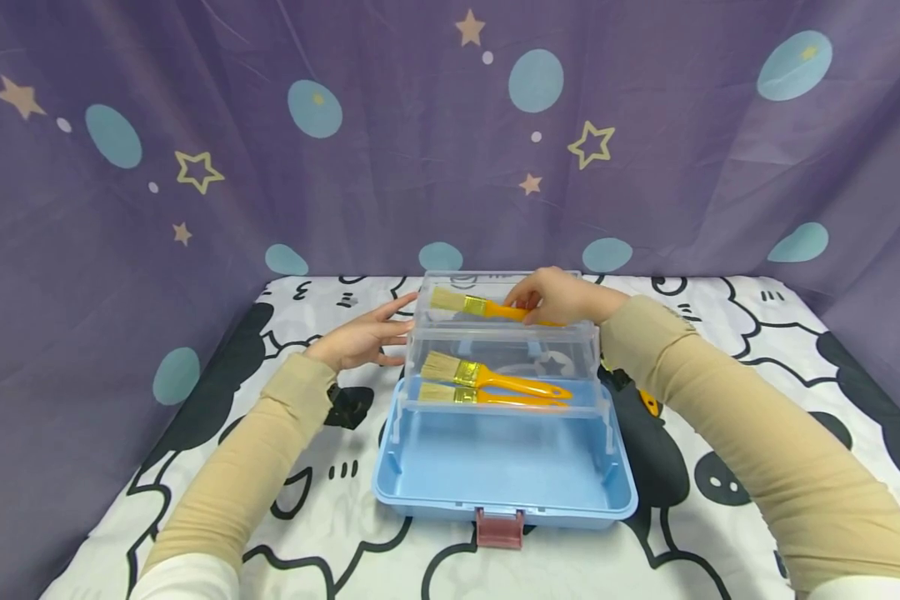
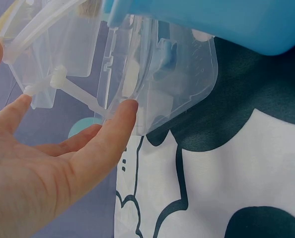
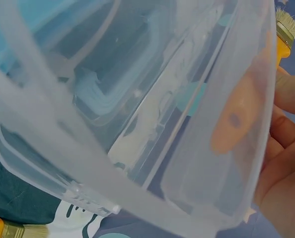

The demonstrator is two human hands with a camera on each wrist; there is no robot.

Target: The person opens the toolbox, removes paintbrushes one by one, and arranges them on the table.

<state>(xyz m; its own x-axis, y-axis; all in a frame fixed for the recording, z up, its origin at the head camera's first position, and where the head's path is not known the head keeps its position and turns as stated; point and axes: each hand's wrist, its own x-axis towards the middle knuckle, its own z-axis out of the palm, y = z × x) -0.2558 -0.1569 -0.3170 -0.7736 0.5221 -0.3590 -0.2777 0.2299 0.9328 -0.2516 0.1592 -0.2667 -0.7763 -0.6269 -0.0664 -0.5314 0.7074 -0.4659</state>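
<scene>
Head view: the blue box [image 1: 506, 502] stands with its clear trays raised over its rear half. The right hand [image 1: 562, 296], behind the box's right rear, pinches the handle of the held brush [image 1: 480, 307] at the upper tray [image 1: 495, 332], bristles toward the box's left. Two more brushes [image 1: 495, 380] lie in the lower tray [image 1: 495, 409], nearer the box's front. The left hand [image 1: 360, 340], left of the box, has fingers spread and grips nothing.

Left wrist view: fingers extend toward the trays and a hinge arm [image 2: 80, 94] behind the box; firm contact cannot be confirmed. Steadying the tray's side, clear of that joint, is advisable.

Right wrist view: the held brush's handle shows through clear plastic. Judged best practice: keep the brush level and lengthwise, clear the rim, release without pressing down, lest the raised trays tip.
</scene>
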